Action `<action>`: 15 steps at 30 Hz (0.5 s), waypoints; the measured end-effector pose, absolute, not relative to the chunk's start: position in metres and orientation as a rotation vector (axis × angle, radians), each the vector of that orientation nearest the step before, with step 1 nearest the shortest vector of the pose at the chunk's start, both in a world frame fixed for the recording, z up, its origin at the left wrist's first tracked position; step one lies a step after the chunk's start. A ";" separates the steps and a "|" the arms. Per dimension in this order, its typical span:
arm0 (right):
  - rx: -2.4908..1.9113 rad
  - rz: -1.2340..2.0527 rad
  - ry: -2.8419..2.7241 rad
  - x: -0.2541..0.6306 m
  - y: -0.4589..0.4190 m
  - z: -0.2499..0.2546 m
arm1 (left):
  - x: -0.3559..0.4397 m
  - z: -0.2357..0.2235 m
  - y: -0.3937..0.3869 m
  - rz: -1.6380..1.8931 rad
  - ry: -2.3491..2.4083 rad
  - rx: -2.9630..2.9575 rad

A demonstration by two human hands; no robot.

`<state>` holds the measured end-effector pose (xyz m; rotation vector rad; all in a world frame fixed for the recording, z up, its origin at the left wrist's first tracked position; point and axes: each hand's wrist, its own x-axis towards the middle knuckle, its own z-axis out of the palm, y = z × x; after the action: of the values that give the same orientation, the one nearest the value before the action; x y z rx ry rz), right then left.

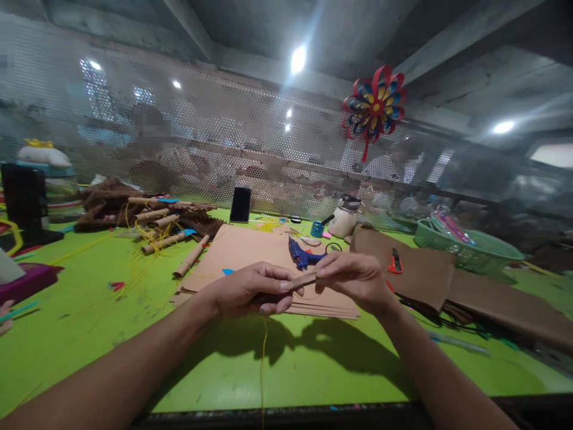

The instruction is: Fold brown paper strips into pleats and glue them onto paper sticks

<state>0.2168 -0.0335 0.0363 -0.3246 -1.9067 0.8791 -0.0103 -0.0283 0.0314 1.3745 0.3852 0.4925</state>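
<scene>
Both my hands meet above a green table (89, 310), holding a thin rolled brown paper stick (304, 280) between them. My left hand (250, 291) is closed around one end, and a yellow string (263, 352) hangs down from it. My right hand (353, 278) pinches the other end with its fingertips. Under the hands lies a stack of brown card sheets (250, 251). A blue glue gun (301, 254) rests on the card just beyond my hands.
Rolled paper sticks (170, 230) and yellow strands lie at the left. A black phone (240, 204) leans on the mesh screen. A green basket (465, 248), red cutter (394, 261) and brown sheets (421, 272) lie at right. A paper pinwheel (375, 107) hangs above. People sit behind the mesh.
</scene>
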 end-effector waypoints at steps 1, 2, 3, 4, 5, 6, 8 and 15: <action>-0.310 0.919 -1.891 0.217 -0.034 0.036 | -0.011 0.032 -0.029 0.488 0.380 1.374; -0.301 0.946 -1.877 0.216 -0.035 0.037 | -0.011 0.032 -0.029 0.486 0.374 1.373; -0.296 0.965 -1.866 0.216 -0.035 0.037 | -0.011 0.032 -0.029 0.483 0.367 1.373; -0.295 0.978 -1.856 0.216 -0.035 0.037 | -0.012 0.032 -0.030 0.477 0.358 1.370; -0.292 0.989 -1.846 0.216 -0.035 0.037 | -0.012 0.033 -0.030 0.465 0.348 1.364; -0.287 0.998 -1.836 0.215 -0.035 0.037 | -0.012 0.033 -0.030 0.453 0.338 1.356; -0.280 1.012 -1.820 0.215 -0.035 0.036 | -0.013 0.033 -0.029 0.425 0.315 1.343; -0.363 1.069 -1.807 0.217 -0.025 0.033 | -0.012 0.031 -0.028 0.457 0.377 1.456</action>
<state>0.2167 -0.0250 0.0326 -0.3628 -1.8071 1.0688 -0.0121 -0.0285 0.0305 1.4558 0.3769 0.4567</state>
